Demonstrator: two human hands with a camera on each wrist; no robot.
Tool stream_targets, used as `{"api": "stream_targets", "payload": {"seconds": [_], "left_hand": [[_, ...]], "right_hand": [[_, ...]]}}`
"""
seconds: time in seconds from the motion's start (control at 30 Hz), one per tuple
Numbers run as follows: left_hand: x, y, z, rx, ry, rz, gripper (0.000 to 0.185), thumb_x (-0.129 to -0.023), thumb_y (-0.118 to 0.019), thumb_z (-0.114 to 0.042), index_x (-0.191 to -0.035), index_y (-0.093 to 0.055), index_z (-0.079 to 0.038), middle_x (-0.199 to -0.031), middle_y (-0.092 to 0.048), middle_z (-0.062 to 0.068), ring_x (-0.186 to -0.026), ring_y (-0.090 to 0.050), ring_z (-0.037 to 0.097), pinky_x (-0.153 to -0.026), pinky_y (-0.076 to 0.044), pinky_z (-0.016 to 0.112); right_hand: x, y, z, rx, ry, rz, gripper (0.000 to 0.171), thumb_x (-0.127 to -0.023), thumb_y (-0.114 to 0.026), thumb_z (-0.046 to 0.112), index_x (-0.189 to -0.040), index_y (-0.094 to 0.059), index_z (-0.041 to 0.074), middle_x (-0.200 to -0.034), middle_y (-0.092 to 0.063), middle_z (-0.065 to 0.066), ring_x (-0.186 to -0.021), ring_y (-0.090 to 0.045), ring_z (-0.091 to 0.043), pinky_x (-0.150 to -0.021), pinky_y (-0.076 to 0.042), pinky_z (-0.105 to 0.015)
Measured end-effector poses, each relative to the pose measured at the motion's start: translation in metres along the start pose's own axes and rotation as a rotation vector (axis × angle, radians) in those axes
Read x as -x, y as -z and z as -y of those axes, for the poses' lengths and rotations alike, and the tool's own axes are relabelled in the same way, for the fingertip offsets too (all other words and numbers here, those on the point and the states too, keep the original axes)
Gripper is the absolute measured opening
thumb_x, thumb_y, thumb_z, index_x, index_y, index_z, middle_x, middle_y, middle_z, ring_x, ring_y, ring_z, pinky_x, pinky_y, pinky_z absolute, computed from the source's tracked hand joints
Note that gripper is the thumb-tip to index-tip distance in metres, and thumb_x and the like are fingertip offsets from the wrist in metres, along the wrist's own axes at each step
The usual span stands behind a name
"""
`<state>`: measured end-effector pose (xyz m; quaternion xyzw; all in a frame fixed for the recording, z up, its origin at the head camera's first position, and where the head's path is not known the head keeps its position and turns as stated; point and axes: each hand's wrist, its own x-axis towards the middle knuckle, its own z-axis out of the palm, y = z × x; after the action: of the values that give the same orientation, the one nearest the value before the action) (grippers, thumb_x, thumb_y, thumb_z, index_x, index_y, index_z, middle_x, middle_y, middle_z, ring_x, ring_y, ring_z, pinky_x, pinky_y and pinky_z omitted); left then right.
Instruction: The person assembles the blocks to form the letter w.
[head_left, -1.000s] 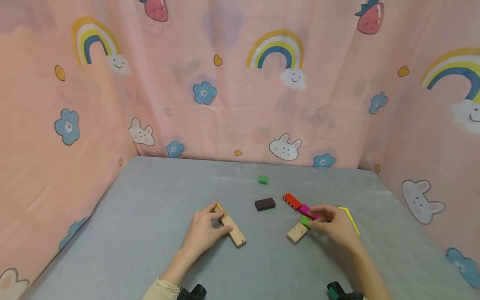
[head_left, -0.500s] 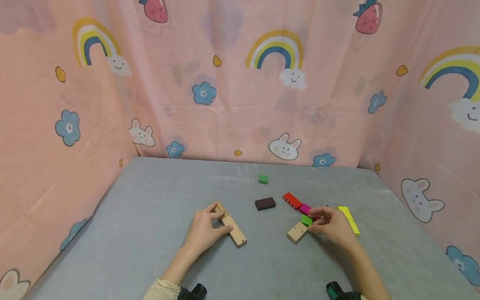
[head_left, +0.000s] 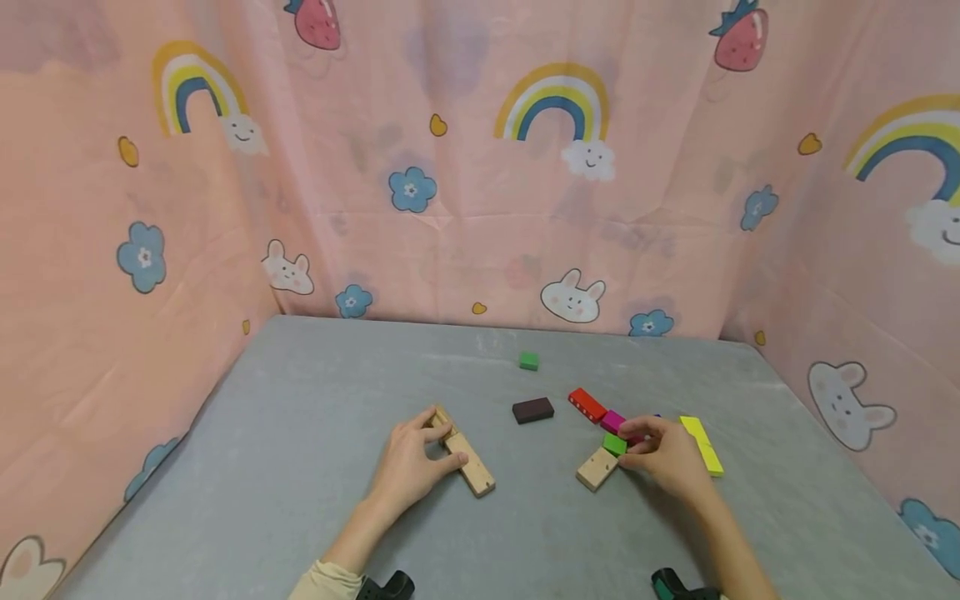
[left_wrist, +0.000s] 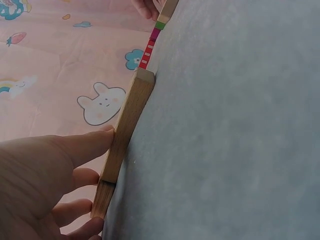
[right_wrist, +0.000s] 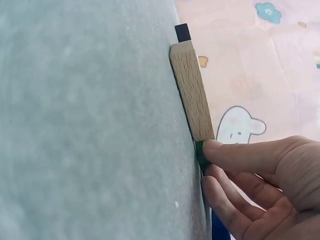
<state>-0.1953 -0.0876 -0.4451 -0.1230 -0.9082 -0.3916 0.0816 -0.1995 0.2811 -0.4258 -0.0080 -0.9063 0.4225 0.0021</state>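
Observation:
My left hand [head_left: 438,442] grips a light wooden block [head_left: 471,463] between thumb and fingers; a second wooden block [head_left: 441,419] lies end to end with it. The left wrist view shows the thumb [left_wrist: 80,146] pressed on that wooden block [left_wrist: 127,127]. My right hand [head_left: 628,446] pinches a small green block [head_left: 613,444], which touches another wooden block [head_left: 596,469] on its near side and a magenta block [head_left: 612,421] behind it. A red block [head_left: 587,405] continues that line. In the right wrist view a fingertip [right_wrist: 212,148] covers the green block [right_wrist: 201,156] at the end of the wooden block [right_wrist: 191,95].
A dark brown block [head_left: 533,410] lies between the two hands, and a small green cube [head_left: 528,361] sits farther back. A yellow block [head_left: 702,446] lies just right of my right hand. Pink patterned cloth walls close in the grey table [head_left: 300,433] on three sides.
My right hand has drawn slightly left and toward me, uncovering the yellow block. Its fingers have moved from the magenta block down to the green one. The left hand has stayed put.

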Motion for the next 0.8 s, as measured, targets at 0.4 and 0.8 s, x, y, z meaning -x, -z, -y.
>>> {"api": "stream_targets", "payload": {"seconds": [0.4, 0.8], "left_hand": [[0.0009, 0.0006, -0.0007, 0.01, 0.002, 0.0, 0.054, -0.08, -0.083, -0.034, -0.124, -0.069, -0.005, -0.145, -0.046, 0.018, -0.121, -0.045, 0.043, -0.091, -0.042, 0.055], [0.0003, 0.0014, -0.001, 0.017, 0.0, -0.002, 0.055, -0.081, -0.082, -0.033, -0.125, -0.068, -0.004, -0.146, -0.046, 0.019, -0.125, -0.042, 0.045, -0.094, -0.041, 0.058]], "right_hand": [[-0.0002, -0.0007, -0.0014, 0.014, 0.016, 0.014, 0.04, -0.076, -0.082, -0.005, -0.114, -0.067, -0.003, -0.106, -0.066, -0.012, -0.087, -0.061, -0.023, -0.071, -0.053, -0.029], [0.0021, 0.0037, -0.002, 0.041, 0.104, -0.012, 0.044, -0.076, -0.082, -0.002, -0.117, -0.066, 0.0, -0.107, -0.066, -0.01, -0.098, -0.061, -0.027, -0.084, -0.051, -0.042]]}}
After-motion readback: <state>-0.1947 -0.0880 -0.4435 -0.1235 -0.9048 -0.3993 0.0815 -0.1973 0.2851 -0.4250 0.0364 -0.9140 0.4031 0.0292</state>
